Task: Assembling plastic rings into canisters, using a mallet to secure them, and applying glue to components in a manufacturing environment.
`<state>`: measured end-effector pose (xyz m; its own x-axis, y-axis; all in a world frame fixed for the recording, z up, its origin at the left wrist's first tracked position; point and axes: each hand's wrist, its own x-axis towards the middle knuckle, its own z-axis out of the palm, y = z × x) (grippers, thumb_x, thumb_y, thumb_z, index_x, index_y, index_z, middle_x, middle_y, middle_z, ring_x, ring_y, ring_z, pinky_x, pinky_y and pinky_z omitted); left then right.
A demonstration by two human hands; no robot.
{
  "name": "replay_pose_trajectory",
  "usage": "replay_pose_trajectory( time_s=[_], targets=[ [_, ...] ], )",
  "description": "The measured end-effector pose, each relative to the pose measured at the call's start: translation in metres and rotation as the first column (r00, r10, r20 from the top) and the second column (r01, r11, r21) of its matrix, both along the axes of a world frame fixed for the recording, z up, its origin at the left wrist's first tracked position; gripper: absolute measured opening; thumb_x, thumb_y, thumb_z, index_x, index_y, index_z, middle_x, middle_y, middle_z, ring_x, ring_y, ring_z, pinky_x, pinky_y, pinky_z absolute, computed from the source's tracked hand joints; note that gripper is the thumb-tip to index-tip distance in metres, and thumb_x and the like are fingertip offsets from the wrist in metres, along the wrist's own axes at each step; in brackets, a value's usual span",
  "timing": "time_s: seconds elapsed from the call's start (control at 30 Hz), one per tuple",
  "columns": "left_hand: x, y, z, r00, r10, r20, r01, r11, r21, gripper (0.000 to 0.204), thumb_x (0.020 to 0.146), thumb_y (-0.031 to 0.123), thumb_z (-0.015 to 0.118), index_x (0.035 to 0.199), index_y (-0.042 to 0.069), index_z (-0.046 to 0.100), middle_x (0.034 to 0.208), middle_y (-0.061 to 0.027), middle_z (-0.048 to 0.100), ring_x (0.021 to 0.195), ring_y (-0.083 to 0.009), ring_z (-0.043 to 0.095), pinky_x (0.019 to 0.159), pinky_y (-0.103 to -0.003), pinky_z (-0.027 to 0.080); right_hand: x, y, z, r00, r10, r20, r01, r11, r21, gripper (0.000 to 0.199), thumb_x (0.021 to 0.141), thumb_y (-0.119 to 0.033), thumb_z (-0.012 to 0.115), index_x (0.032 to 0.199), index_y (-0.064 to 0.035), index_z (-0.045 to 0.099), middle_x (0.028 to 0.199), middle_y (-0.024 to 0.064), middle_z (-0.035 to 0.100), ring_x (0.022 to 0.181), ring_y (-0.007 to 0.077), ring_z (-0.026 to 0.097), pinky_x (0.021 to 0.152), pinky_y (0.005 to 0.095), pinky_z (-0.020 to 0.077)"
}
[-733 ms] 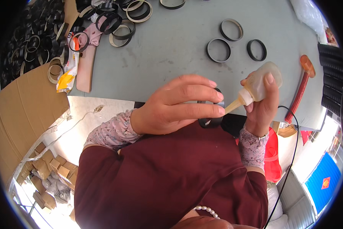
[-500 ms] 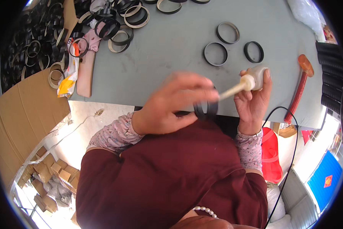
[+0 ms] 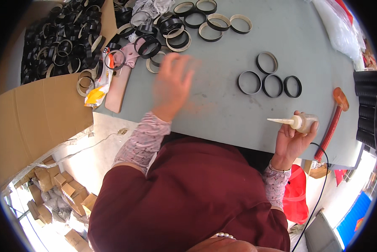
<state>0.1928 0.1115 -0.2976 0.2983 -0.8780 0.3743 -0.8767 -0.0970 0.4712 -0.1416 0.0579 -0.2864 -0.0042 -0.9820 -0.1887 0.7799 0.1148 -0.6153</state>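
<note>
My left hand (image 3: pixel 171 86) reaches over the table toward the heap of black rings (image 3: pixel 170 26). It is smeared by motion; its fingers look stretched out and apart, with nothing seen in them. A pale-lined ring (image 3: pixel 149 66) lies by the fingertips, partly hidden. In my right hand (image 3: pixel 293 138) is a translucent squeeze bottle (image 3: pixel 308 122) with a long tapered nozzle, held sideways above the table's near edge, nozzle pointing left. Several finished-looking black rings (image 3: pixel 296 96) lie in a close group beyond the bottle.
A cardboard box (image 3: pixel 49 122) full of black rings stands at the left. Beside it lie a yellow-white packet (image 3: pixel 97 95) and a pink phone-like slab (image 3: pixel 118 90). A red-handled hammer (image 3: pixel 332 128) lies at the right, near a black cable (image 3: pixel 325 168) and stacked black ridged pieces (image 3: pixel 366 111).
My left hand has let go of a ring, which now lies with the group on the table, and has moved left and away. My right hand has shifted right and nearer with the bottle.
</note>
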Motion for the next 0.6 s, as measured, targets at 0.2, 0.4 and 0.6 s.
replay_pose_trajectory(
  time_s=[0.2,0.4,0.6],
  targets=[
    [0.04,0.015,0.001,1.0,-0.002,0.027,0.0,0.998,0.069,0.019,0.084,0.013,0.074,0.101,0.008,0.072,0.096,-0.0075,0.066,0.081,-0.0261,0.066,0.07,-0.036,0.053,0.017,-0.002,-0.003,0.999,0.02,-0.027,-0.02,1.0,0.002,0.044,0.099,-0.045,0.055,0.11,-0.003,0.058,0.101,0.0185,0.069,0.05,0.0118,0.05,0.043,0.0225,0.0378],
    [-0.03,0.052,-0.005,0.876,-0.277,-0.395,0.382,0.898,0.217,0.023,0.078,0.012,0.079,0.099,0.006,0.073,0.097,-0.0077,0.067,0.077,-0.0237,0.064,0.068,-0.034,0.052,0.021,0.006,0.006,0.997,0.027,-0.07,-0.029,0.999,-0.027,0.048,0.097,-0.049,0.057,0.112,-0.0033,0.058,0.101,0.0173,0.067,0.052,0.0113,0.05,0.044,0.0221,0.0407],
    [-0.034,0.025,0.01,0.944,-0.314,-0.101,0.323,0.943,0.077,0.059,0.07,0.01,0.079,0.126,0.011,0.061,0.111,-0.0103,0.056,0.098,-0.0297,0.06,0.078,-0.036,0.052,0.017,0.016,0.005,0.993,0.01,-0.115,-0.019,0.996,-0.083,0.056,0.094,-0.055,0.058,0.117,-0.0036,0.055,0.107,0.0167,0.063,0.057,0.0136,0.054,0.045,0.022,0.0436]
  ],
)
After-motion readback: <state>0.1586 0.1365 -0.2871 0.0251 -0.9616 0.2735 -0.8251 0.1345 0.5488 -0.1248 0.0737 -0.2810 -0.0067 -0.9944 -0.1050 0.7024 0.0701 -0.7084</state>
